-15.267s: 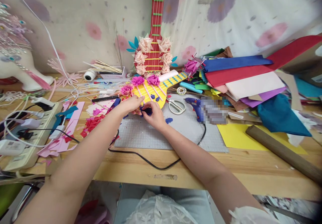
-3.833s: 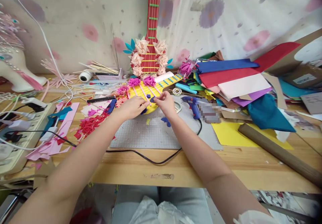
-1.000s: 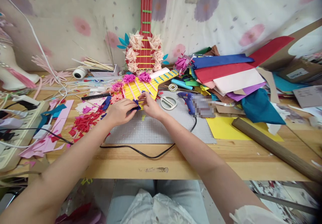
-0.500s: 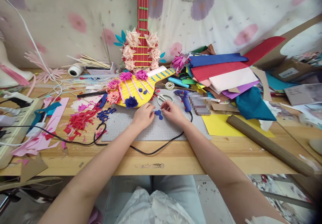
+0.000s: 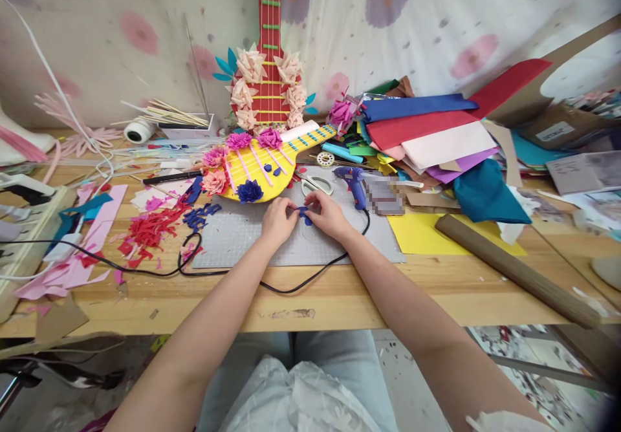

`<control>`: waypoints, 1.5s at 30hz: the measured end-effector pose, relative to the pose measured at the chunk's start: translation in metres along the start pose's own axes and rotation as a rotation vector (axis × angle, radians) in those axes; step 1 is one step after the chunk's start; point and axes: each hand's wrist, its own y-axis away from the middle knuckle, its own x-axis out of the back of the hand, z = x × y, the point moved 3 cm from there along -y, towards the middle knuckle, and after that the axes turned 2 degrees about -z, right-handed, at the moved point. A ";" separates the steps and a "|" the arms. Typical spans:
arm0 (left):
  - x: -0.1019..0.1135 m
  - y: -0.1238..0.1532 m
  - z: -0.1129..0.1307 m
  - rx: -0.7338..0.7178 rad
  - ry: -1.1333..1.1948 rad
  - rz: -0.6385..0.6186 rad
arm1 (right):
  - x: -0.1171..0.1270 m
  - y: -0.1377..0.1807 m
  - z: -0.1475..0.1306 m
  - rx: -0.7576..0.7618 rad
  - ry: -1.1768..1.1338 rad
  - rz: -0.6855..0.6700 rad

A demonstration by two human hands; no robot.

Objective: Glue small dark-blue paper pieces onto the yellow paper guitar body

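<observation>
The left hand (image 5: 277, 220) and the right hand (image 5: 328, 214) meet over the far middle of the grey cutting mat (image 5: 233, 246). Both are closed to a narrow pinch on one small blue paper piece (image 5: 304, 213), which is held between the fingertips just above the mat.

Surroundings:
- Just beyond the hands lies the yellow paper guitar (image 5: 257, 168), its body overlapping the far edge of the mat. A blue paper flower (image 5: 250, 191) sits on its near rim, with pink flowers further left and far.
- The scissors (image 5: 316, 185) lie far of the right hand, and the blue glue gun (image 5: 352, 183) lies just to their right.
- The glue gun's black cable (image 5: 295, 284) runs along the near edge of the mat, passes under both forearms and loops to the left.
- Blue scraps (image 5: 202, 215) and red scraps (image 5: 148, 230) lie left of the mat.
- A yellow sheet (image 5: 420, 237) and a brown cardboard tube (image 5: 514, 270) lie to the right on the tabletop (image 5: 369, 297).
- A stack of coloured sheets (image 5: 436, 136) fills the far right.
- A red paper guitar (image 5: 268, 44) stands upright against the far wall.
</observation>
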 end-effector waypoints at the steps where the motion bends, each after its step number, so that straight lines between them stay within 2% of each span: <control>1: 0.001 0.000 -0.001 0.017 0.053 -0.001 | 0.000 0.000 -0.001 0.010 -0.022 0.008; 4: 0.002 0.001 -0.002 0.049 0.173 -0.021 | 0.000 0.000 -0.006 0.022 -0.083 0.025; 10: -0.003 -0.001 -0.012 0.034 0.353 -0.002 | -0.006 -0.003 -0.005 -0.081 -0.265 0.059; 14: -0.007 -0.004 -0.017 0.021 0.487 -0.009 | -0.004 -0.005 -0.003 -0.091 -0.363 0.025; 16: -0.006 -0.005 -0.018 0.040 0.542 -0.004 | 0.012 -0.004 -0.002 -0.086 -0.335 0.013; 18: -0.004 -0.005 -0.018 0.076 0.569 0.003 | 0.038 0.000 0.001 -0.120 -0.223 0.054; 22: 0.005 -0.006 -0.019 0.219 0.610 -0.012 | 0.092 0.014 0.018 -0.371 0.201 0.184; 24: 0.009 -0.007 -0.018 0.293 0.649 -0.054 | 0.105 0.016 0.026 -0.437 0.344 0.284; 26: 0.012 -0.008 -0.018 0.331 0.672 -0.085 | 0.104 0.012 0.033 -0.397 0.410 0.344; 29: 0.014 -0.007 -0.018 0.358 0.675 -0.096 | 0.086 -0.001 0.041 -0.328 0.455 0.320; 32: 0.014 -0.006 -0.018 0.377 0.679 -0.108 | 0.073 -0.011 0.051 -0.424 0.440 0.259; 35: 0.013 -0.006 -0.018 0.391 0.677 -0.113 | 0.074 -0.008 0.056 -0.504 0.291 0.309; 37: 0.013 -0.006 -0.018 0.399 0.662 -0.108 | 0.078 -0.001 0.052 -0.453 0.051 0.348; 39: 0.012 -0.006 -0.018 0.400 0.640 -0.098 | 0.078 0.006 0.043 -0.351 -0.215 0.254; 41: 0.012 -0.007 -0.019 0.395 0.626 -0.088 | 0.073 0.012 0.030 -0.296 -0.356 0.038; 43: 0.011 -0.007 -0.020 0.388 0.623 -0.081 | 0.066 0.017 0.020 -0.309 -0.348 -0.133; 45: 0.011 -0.007 -0.021 0.383 0.627 -0.075 | 0.060 0.020 0.015 -0.337 -0.303 -0.212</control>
